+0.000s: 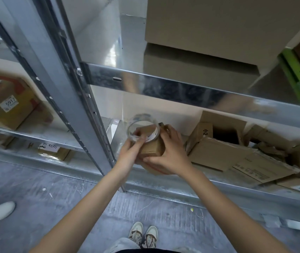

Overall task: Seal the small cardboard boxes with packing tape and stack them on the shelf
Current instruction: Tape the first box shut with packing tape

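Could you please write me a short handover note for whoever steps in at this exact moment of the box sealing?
Left hand: pinches the clear tape roll against the top of the small cardboard box.
Right hand: grips the box from its right side, held in the air in front of the lower shelf.
Done: taping of this box appears under way; how far along cannot be told.
Left: finish the seal, cut the tape, stack the box on the shelf. Open and flattened cartons lie on the lower shelf to the right.

The metal shelf (191, 89) carried a large cardboard box (218, 28) on its upper level; opened, flattened cartons (237, 154) lay below.
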The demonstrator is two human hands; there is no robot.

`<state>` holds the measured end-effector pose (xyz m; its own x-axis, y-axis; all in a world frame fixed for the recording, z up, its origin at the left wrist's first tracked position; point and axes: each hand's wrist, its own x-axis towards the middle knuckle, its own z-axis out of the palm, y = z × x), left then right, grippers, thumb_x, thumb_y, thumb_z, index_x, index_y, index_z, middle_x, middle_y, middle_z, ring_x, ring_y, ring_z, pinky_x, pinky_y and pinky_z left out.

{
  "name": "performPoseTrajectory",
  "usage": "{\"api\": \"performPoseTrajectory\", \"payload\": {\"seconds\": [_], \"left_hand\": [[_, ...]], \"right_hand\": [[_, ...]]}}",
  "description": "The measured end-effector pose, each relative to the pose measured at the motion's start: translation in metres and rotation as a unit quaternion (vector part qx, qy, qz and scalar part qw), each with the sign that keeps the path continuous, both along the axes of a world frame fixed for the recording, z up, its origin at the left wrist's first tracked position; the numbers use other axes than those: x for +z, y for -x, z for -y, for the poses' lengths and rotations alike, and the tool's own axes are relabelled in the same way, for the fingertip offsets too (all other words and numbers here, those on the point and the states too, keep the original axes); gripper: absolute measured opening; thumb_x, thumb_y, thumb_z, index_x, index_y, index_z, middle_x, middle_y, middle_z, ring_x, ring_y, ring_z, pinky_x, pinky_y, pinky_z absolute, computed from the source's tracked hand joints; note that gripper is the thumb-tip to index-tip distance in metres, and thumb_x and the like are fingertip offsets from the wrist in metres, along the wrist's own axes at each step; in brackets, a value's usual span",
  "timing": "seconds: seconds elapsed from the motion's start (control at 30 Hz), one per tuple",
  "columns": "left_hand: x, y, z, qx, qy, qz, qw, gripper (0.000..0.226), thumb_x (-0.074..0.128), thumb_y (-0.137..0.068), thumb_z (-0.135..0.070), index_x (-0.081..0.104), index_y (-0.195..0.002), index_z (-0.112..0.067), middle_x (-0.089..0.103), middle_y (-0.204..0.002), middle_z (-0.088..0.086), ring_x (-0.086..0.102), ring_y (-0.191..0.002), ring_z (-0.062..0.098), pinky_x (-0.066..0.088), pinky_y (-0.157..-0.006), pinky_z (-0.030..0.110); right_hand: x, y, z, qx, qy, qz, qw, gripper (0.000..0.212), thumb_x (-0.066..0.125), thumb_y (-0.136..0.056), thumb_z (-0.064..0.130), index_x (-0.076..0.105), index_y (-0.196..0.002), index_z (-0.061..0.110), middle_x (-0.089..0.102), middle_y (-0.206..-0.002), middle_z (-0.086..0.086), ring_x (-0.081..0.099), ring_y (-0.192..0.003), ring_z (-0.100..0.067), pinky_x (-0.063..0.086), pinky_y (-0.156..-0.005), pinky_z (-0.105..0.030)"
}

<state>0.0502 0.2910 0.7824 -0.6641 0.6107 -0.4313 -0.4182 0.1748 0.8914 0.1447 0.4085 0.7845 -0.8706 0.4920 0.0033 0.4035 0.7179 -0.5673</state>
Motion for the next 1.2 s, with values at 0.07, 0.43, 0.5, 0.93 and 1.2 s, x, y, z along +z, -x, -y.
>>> {"api": "performPoseTrajectory", "payload": {"seconds": [0.07,0.43,0.5,0.93,1.2], "left_hand": [[0.007,0.004,-0.013,-0.005,0.027,-0.128,0.991,0.025,0.055,-0.093,-0.038,0.058,-0.115,-0.027,0.066,-0.104,-0.011,0.061,-0.098,0.005,0.047,-0.083,0.020],[0.005,-0.009,-0.047,-0.073,0.077,-0.402,0.910,0.030,0.038,-0.095,-0.008,0.049,-0.122,-0.017,0.067,-0.109,0.003,0.063,-0.097,0.020,0.052,-0.079,0.030],[0.007,-0.005,-0.047,-0.071,0.065,-0.397,0.913,0.030,0.035,-0.097,-0.005,0.048,-0.121,-0.016,0.066,-0.109,0.005,0.064,-0.097,0.020,0.053,-0.080,0.028],[0.009,-0.015,-0.048,-0.071,0.098,-0.444,0.888,0.036,0.040,-0.096,-0.011,0.042,-0.129,-0.025,0.068,-0.092,0.013,0.063,-0.074,0.031,0.052,-0.062,0.047],[0.016,0.007,-0.037,-0.141,0.114,-0.484,0.856,0.015,0.042,-0.093,-0.005,0.039,-0.104,-0.013,0.063,-0.084,0.015,0.060,-0.074,0.038,0.047,-0.056,0.040]], "right_hand": [[-0.006,-0.003,0.000,-0.031,0.066,-0.032,0.997,0.104,0.081,-0.057,0.054,0.031,-0.144,0.029,0.025,-0.146,0.001,0.018,-0.133,-0.011,0.023,-0.108,-0.024],[-0.033,-0.040,-0.021,-0.089,0.143,-0.046,0.985,0.108,0.075,-0.068,0.054,0.012,-0.152,0.027,0.015,-0.158,0.009,0.021,-0.141,-0.006,0.027,-0.110,-0.021],[-0.030,-0.045,-0.030,-0.079,0.119,-0.011,0.990,0.112,0.074,-0.073,0.053,-0.003,-0.151,0.030,0.006,-0.159,0.013,0.016,-0.142,-0.006,0.026,-0.110,-0.021],[-0.020,-0.018,-0.003,-0.124,-0.136,0.110,0.977,0.117,0.025,-0.061,0.083,0.020,-0.150,0.007,0.013,-0.158,-0.012,-0.003,-0.146,-0.019,0.003,-0.116,-0.057],[-0.026,-0.008,0.000,-0.133,-0.167,0.115,0.970,0.114,0.037,-0.057,0.078,0.042,-0.139,-0.001,0.041,-0.145,-0.019,0.034,-0.139,-0.028,0.027,-0.109,-0.061]]}}
